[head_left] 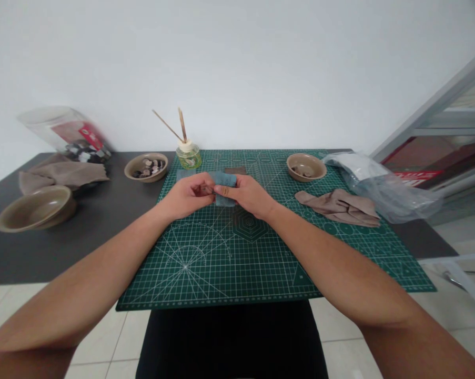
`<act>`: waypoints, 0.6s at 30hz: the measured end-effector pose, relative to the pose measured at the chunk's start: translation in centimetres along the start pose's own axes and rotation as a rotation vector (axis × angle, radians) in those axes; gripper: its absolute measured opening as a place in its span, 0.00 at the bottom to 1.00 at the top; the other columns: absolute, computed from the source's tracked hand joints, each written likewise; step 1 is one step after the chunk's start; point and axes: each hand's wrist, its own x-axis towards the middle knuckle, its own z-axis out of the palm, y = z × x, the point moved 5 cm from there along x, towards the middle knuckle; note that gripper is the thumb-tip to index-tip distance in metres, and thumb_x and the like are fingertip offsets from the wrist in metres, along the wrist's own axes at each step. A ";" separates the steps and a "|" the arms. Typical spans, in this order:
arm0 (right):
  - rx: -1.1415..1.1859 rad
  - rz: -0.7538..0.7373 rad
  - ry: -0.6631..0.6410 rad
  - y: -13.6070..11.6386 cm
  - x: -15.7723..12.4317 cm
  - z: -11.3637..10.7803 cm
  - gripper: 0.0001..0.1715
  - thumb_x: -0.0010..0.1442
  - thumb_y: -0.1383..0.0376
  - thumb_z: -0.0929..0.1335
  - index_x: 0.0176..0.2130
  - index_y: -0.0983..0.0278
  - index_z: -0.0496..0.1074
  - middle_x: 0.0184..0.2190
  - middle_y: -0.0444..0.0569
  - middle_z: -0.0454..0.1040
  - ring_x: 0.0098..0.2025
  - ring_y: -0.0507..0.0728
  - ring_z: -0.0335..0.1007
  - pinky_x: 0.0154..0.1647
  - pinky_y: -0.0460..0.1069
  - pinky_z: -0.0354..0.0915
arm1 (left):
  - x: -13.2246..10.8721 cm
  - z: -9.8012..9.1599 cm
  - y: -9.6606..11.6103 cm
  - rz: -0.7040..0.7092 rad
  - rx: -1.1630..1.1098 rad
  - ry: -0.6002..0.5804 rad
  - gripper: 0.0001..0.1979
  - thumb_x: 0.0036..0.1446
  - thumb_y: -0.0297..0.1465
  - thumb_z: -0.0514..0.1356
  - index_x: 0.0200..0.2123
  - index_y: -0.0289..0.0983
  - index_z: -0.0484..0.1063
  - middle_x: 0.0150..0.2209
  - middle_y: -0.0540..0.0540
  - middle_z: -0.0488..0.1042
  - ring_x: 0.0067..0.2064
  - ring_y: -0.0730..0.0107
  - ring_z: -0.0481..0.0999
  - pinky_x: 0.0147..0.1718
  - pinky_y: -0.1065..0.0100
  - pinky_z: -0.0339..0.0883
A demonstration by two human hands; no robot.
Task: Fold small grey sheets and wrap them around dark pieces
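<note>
Currently both hands meet over the middle of the mat, working on a small blue-grey piece [224,201], probably cloth. Right hand [253,196] closed on it, thumb laid across the near face, fingers behind. Left hand [192,195] has fingers curled in to the thumb, tips at the piece's left edge, seemingly pinching it; whether something smaller sits between those tips, cannot tell. Piece is up in the fingers, above the green cutting mat [269,273].

Step in hand, by judgement: close two-handed fingering of the piece, folding or rubbing, not settled which. Next move would call for a firm right pinch and fine fingertip work from the left.

Just past the left hand, a flat blue-grey patch [185,174] on the mat; behind it, a reed diffuser [189,158]. Brownish patch [236,170] beyond the hands, nature unclear.

Farther out: left bowl [144,180] beside the mat, dark and pale bits inside; right bowl [306,179] on the mat, a few bits in it. Brown cloth [340,207] crumpled at right, plastic bag [395,197] near it. Far left on the dark tabletop [103,231]: larger bowl [36,210], another brown cloth [63,176], clear jar [61,129] on its side.
</note>
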 end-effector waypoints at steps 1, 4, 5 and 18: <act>-0.023 -0.009 0.002 0.0 0.0 0.0 0.24 0.48 0.49 0.81 0.35 0.64 0.80 0.30 0.42 0.79 0.32 0.50 0.71 0.39 0.47 0.68 | 0.0 0.0 0.0 0.003 0.027 0.000 0.06 0.50 0.30 0.65 0.30 0.37 0.71 0.24 0.54 0.70 0.26 0.76 0.68 0.26 0.73 0.64; -0.039 -0.017 0.016 0.1 0.0 -0.1 0.24 0.49 0.49 0.81 0.35 0.64 0.80 0.30 0.42 0.78 0.32 0.51 0.70 0.39 0.47 0.68 | 0.0 -0.1 -0.1 0.000 0.090 0.015 0.05 0.49 0.30 0.66 0.29 0.37 0.72 0.23 0.54 0.66 0.25 0.76 0.65 0.25 0.73 0.61; -0.037 -0.016 0.021 0.1 0.1 -0.1 0.24 0.48 0.49 0.81 0.35 0.64 0.80 0.30 0.43 0.78 0.32 0.51 0.70 0.38 0.48 0.68 | 0.0 -0.1 -0.1 -0.010 0.084 0.017 0.06 0.49 0.30 0.66 0.29 0.37 0.71 0.23 0.55 0.65 0.25 0.76 0.65 0.24 0.73 0.60; -0.042 0.032 -0.008 -0.9 -0.6 0.6 0.31 0.50 0.39 0.77 0.29 0.62 0.72 0.24 0.40 0.70 0.26 0.49 0.59 0.28 0.47 0.58 | 0.0 -0.2 0.1 -0.017 0.021 0.032 0.06 0.51 0.30 0.65 0.29 0.38 0.70 0.23 0.54 0.70 0.25 0.75 0.69 0.25 0.72 0.64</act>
